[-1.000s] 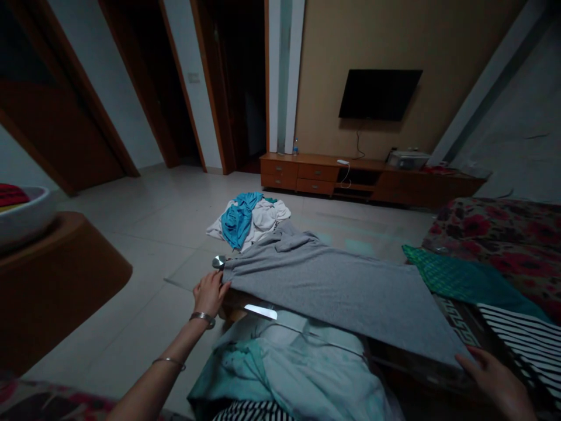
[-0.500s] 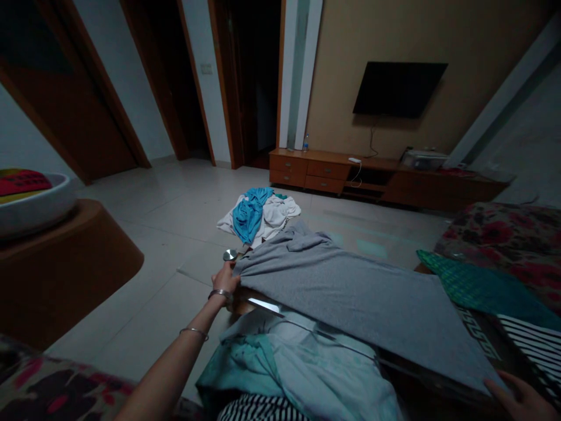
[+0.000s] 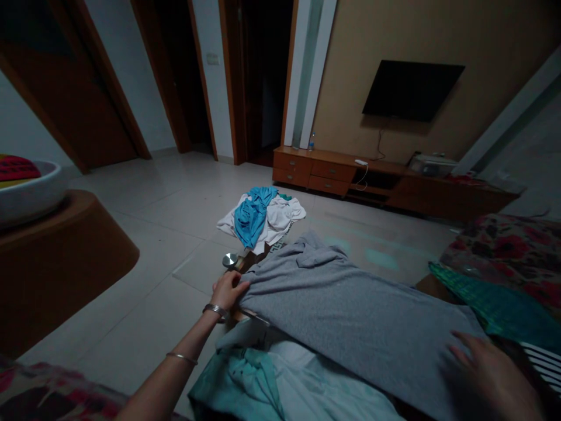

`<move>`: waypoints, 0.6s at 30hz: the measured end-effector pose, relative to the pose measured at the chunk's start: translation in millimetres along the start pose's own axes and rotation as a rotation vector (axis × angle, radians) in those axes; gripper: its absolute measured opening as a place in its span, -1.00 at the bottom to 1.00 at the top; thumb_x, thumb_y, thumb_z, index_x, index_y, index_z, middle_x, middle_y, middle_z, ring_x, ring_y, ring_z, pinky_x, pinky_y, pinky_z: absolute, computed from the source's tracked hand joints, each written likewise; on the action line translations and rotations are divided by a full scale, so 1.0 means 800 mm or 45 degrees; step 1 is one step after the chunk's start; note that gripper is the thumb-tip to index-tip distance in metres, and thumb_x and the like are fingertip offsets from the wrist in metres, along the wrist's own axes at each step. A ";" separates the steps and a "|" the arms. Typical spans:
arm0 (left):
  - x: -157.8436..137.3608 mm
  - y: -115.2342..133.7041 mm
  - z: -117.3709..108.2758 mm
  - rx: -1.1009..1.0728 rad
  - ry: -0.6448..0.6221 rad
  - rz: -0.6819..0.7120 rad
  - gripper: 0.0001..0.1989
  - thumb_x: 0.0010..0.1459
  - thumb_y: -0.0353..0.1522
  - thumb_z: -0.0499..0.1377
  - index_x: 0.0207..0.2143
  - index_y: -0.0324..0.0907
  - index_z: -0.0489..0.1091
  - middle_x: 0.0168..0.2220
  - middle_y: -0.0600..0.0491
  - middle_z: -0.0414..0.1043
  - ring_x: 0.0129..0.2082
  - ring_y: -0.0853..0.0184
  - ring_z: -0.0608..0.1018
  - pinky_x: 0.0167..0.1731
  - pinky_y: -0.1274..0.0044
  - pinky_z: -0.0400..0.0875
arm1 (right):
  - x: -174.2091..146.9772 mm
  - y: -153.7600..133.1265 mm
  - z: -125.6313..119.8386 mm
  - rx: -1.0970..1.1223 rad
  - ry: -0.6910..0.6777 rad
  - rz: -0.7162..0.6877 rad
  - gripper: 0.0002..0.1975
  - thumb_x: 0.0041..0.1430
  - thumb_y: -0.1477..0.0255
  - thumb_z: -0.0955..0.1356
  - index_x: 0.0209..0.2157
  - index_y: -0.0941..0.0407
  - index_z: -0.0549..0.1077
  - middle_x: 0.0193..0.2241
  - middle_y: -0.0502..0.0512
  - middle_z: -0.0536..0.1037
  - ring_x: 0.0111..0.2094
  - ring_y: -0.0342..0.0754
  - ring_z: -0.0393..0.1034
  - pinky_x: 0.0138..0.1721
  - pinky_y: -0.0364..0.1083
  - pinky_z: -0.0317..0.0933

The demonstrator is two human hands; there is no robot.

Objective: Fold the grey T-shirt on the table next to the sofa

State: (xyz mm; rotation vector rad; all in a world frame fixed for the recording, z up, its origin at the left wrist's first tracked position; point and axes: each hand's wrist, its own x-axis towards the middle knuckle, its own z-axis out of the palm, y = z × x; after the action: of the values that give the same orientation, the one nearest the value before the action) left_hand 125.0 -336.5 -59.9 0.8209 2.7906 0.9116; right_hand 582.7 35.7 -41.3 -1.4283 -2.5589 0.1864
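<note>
Gripping the left end of a gray garment (image 3: pixel 350 310) with the left hand (image 3: pixel 228 290), right hand (image 3: pixel 491 368) blurred over its other end, fingers apart, contact unclear, garment spread between both, pale green clothes (image 3: pixel 284 380) bunched on its near side, blue cloth (image 3: pixel 253 219) beyond.

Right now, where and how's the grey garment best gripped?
Probably pinch the grey garment by its left end, coming from the left, where the left hand is; take the right end from the right, beside the right hand. It lies long and mostly flat, folds fanning from the left end, so opposite ends look best.
</note>
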 end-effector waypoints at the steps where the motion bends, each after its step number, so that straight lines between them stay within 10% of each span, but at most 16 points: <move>1: -0.004 0.003 0.003 0.014 0.044 0.045 -0.78 0.05 -0.21 0.13 -0.39 -0.19 0.37 -0.31 0.03 0.41 -0.23 0.25 0.43 -0.21 0.45 0.30 | 0.021 -0.057 0.005 0.087 -0.010 -0.211 -0.61 0.08 0.22 0.20 -0.15 0.09 0.47 -0.15 0.29 0.50 -0.08 0.22 0.38 -0.02 0.13 0.23; 6: -0.029 0.005 0.017 -0.007 0.284 0.387 -0.91 0.11 -0.37 0.08 -0.36 -0.17 0.36 -0.21 -0.03 0.38 -0.12 0.20 0.37 -0.08 0.31 0.26 | 0.074 -0.365 0.041 0.439 -0.261 -1.176 -0.73 0.19 0.48 0.22 -0.11 0.10 0.44 -0.12 0.15 0.47 -0.07 0.00 0.31 -0.04 -0.04 0.21; 9: -0.038 -0.005 0.025 -0.001 0.390 0.549 -0.86 0.15 -0.43 0.03 -0.34 -0.16 0.40 -0.15 -0.06 0.38 -0.07 0.19 0.36 -0.06 0.29 0.26 | 0.081 -0.483 0.070 0.385 -0.304 -1.517 -0.67 0.12 0.59 0.27 -0.06 0.13 0.42 -0.09 0.16 0.45 -0.04 0.01 0.25 -0.03 -0.04 0.16; 18: -0.030 -0.015 0.024 -0.278 0.220 0.631 -0.83 0.16 -0.48 0.01 -0.30 -0.13 0.37 0.10 -0.03 0.27 0.14 0.21 0.28 0.10 0.27 0.23 | 0.104 -0.553 0.108 0.302 -0.677 -1.783 -0.72 -0.06 0.30 0.47 -0.33 0.20 0.51 -0.37 0.07 0.46 -0.29 -0.03 0.27 -0.25 -0.11 0.10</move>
State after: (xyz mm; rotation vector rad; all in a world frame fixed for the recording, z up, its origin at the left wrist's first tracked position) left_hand 144.4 -347.0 -83.8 1.4913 2.5914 1.3874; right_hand 154.6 -126.2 -23.7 0.7275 -3.0827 0.6156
